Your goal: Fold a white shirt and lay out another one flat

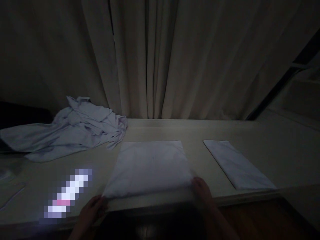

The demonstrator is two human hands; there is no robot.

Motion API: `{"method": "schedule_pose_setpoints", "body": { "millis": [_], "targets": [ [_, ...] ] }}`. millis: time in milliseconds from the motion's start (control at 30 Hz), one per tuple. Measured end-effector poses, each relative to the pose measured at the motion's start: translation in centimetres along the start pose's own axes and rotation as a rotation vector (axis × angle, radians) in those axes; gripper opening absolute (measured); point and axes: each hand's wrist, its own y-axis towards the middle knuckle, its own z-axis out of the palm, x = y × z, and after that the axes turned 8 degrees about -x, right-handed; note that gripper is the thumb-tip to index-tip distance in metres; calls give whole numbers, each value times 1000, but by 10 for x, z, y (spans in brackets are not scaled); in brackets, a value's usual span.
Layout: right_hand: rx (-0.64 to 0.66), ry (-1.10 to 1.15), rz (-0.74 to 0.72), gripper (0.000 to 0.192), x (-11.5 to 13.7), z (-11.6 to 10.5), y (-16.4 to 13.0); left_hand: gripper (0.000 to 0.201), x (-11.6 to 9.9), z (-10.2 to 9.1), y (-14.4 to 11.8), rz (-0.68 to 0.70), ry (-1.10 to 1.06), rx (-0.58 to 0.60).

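In the head view, the only one I have, the light is dim and I look down on a pale table [197, 156] that runs across in front of me. A flat white cloth [152, 166] lies on it right before me, spread as a near-rectangle with its close edge near the front of the table. My left grip [93, 208] is at its near left corner, the fingers pinching the fabric. My right grip [202, 188] is at the near right corner, also pinching, a little farther from me than the left; its outline is slightly blurred.

To the right, well apart from my right grip, lies a narrow folded cloth [238, 163], neat and flat, slanting so that its near end reaches the table's front edge. To the left, toward the back, a crumpled cloth [82, 130] sits in a loose heap, one side stretching over a dark object [22, 115] I cannot make out. Nearer me on that side, a pixelated bright patch [71, 193] hides what is there, and a thin cord [13, 196] lies by the left edge. Behind the table hangs a folded, brownish-grey curtain [200, 60].
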Motion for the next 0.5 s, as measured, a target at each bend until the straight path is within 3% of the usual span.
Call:
{"method": "schedule_pose_setpoints", "body": {
  "millis": [67,200,367,500],
  "targets": [
    [-10,-18,7,51,-6,-5,-4,42,-1,0,-12,-38,-80,-14],
    [42,-78,45,51,-15,-18,-12,33,1,3,-30,-16,-43,-27],
    [118,-106,135,50,-26,-27,-14,34,12,5,-26,-47,-18,-67],
    [140,-125,134,45,-22,-32,-13,39,23,7,-24,-51,-2,-21]
  ]
}}
